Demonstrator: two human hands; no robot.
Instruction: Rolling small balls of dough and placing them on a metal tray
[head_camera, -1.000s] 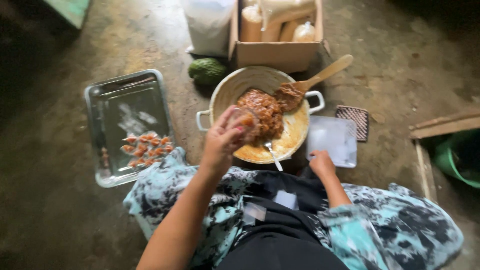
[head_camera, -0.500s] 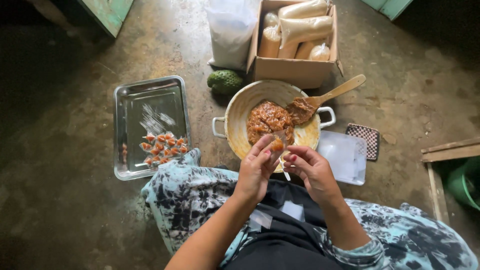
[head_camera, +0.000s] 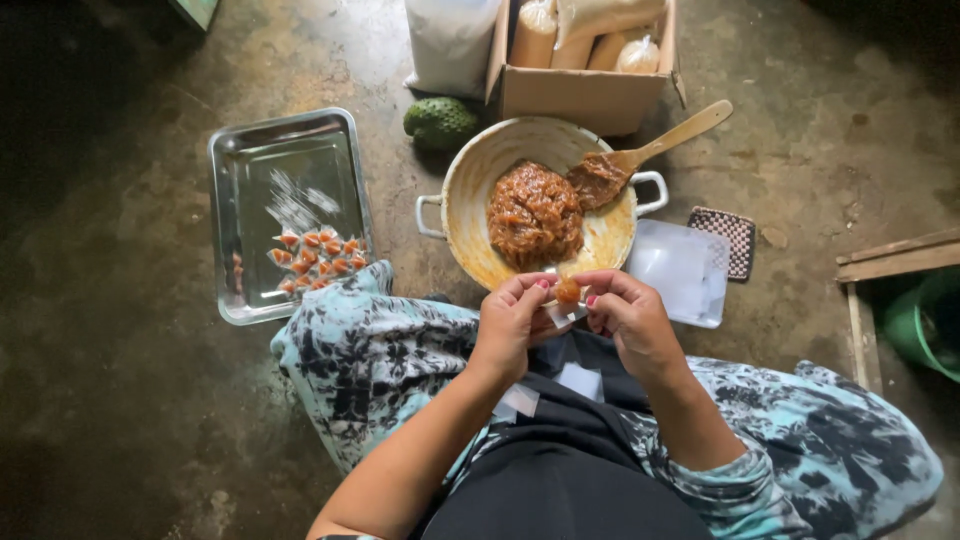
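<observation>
Our left hand (head_camera: 515, 320) and right hand (head_camera: 628, 318) fingers pinch a small orange-brown paste lump (head_camera: 568, 291) in clear wrapper; just beyond, the cream two-handled pan (head_camera: 470, 190).

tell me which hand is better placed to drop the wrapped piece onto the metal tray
Left, probably. The left hand and right hand both pinch the orange piece, but the metal tray with the wrapped pieces lies on the left side.

Two bare arms reaching up toward twelve o'clock, coming close together. Left hand (head_camera: 512, 322) at nine o'clock, right hand (head_camera: 632, 320) at three o'clock. Fingertips of both pinched tight, almost touching in the middle. Wrists bent a little, knuckles up.
</observation>
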